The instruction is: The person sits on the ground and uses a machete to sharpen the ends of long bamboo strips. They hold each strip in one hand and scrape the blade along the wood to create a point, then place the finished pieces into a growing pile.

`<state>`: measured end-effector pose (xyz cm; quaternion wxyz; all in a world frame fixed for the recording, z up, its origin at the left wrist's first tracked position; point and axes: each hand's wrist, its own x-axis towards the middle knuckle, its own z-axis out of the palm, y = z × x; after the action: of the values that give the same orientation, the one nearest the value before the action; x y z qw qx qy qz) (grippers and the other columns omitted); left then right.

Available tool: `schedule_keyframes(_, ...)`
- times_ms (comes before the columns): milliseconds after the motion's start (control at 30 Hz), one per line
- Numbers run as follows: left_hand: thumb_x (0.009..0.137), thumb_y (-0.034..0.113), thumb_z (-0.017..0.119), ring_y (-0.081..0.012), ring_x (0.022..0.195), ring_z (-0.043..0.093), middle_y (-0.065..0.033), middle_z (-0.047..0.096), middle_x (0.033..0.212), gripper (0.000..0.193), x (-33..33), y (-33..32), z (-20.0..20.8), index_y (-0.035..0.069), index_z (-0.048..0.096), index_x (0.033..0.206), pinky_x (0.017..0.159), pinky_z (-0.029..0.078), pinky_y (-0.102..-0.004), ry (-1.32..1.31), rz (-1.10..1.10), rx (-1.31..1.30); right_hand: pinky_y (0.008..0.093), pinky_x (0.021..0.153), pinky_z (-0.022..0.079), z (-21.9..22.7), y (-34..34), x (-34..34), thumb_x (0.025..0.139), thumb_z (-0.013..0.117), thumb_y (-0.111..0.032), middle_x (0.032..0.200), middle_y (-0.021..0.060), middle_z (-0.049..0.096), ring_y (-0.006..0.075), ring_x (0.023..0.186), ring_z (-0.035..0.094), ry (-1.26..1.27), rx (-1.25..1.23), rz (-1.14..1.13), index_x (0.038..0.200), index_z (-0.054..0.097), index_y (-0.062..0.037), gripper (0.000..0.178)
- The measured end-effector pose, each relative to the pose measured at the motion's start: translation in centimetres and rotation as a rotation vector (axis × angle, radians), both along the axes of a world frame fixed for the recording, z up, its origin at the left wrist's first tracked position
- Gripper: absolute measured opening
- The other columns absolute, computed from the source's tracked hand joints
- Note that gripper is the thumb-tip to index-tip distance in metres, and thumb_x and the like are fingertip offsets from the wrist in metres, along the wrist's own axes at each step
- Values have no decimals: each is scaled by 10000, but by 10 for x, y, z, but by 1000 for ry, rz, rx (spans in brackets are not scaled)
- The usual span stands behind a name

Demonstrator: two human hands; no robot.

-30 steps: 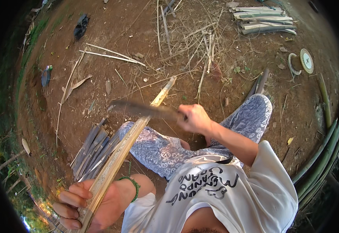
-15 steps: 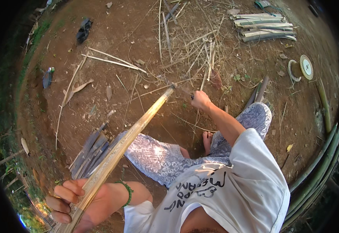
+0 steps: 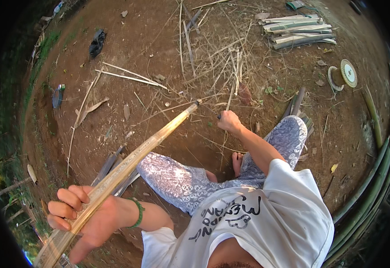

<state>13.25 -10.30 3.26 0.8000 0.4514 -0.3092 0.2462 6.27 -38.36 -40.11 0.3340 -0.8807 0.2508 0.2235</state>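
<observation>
You are gripping a bamboo strip (image 3: 132, 163) in your left hand (image 3: 94, 219), the fingers curling over one edge and the thumb extending along the opposite side. The strip is sloping up across the picture from lower left, passing in front of your patterned trousers' (image 3: 177, 178) left knee, with its dark far tip lying near your right hand (image 3: 229, 120). That right hand is closing in a fist around a dark handle (image 3: 219, 116); whatever the handle is carrying is too thin and blurred to tell. A green bracelet (image 3: 139, 214) is circling your left wrist. Regarding writing, you are wearing a white T-shirt (image 3: 289, 201) that is bearing dark, hand-drawn style lettering (image 3: 244, 207) across the chest, appearing upside down from this view and partly bending into folds beside a rounded outline drawing. A spool (image 3: 349, 73) is standing on the ground at right, its pale round face showing a central disc whose marks are too small to read. Split bamboo pieces (image 3: 105, 169) are lying partly behind the strip, a stack of cut sticks (image 3: 300, 31) is resting at upper right, and long green poles (image 3: 364, 187) are curving along the right rim.
</observation>
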Motion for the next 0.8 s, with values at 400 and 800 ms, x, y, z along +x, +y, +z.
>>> schedule_keyframes(400,905,390,703,-41,448,293,78,369,570,439,5,-11,-1,181,364,719,447,236,-192,-107,-306,38,471,626,555,179,72,-30,794,705,-192,670,173,671,382,637,677,-613,253,56,856,641,-23,191)
schedule_keyframes(800,906,337,703,-48,484,257,70,333,596,431,3,-4,-3,184,347,716,469,219,-208,-67,-318,32,468,619,555,153,68,-33,758,684,-132,707,217,661,410,673,674,-540,105,30,804,603,-8,155)
